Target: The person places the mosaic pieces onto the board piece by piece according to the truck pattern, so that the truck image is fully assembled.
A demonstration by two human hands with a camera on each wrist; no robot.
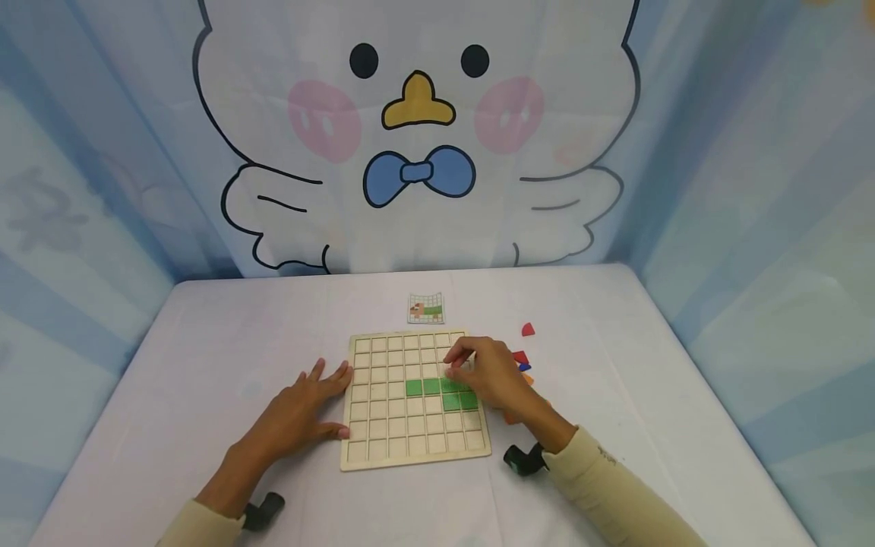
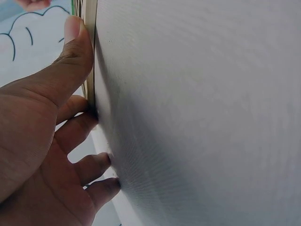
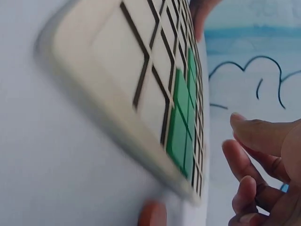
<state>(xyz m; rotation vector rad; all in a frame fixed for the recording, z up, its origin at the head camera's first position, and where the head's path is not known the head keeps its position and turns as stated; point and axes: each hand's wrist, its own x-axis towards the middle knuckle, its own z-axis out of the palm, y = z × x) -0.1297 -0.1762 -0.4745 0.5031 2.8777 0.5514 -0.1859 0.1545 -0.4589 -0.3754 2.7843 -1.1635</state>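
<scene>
A square wooden grid board (image 1: 379,429) lies on the white table, with several green square tiles (image 1: 432,387) in its cells right of the middle. My left hand (image 1: 301,410) is spread at the board's left side, its thumb and fingertips touching the edge. Over the board's right part hovers my right hand (image 1: 488,372), fingers loosely bent, covering some cells and part of the green row. In the right wrist view, the right thumb and fingers (image 3: 263,134) stand off the board, and no piece shows between them.
A small picture card (image 1: 426,310) with a gridded figure lies beyond the board. Right of the board are a red piece (image 1: 528,330) and several red, blue and orange pieces, partly hidden by the right hand. A patterned curtain (image 1: 424,228) stands behind the table.
</scene>
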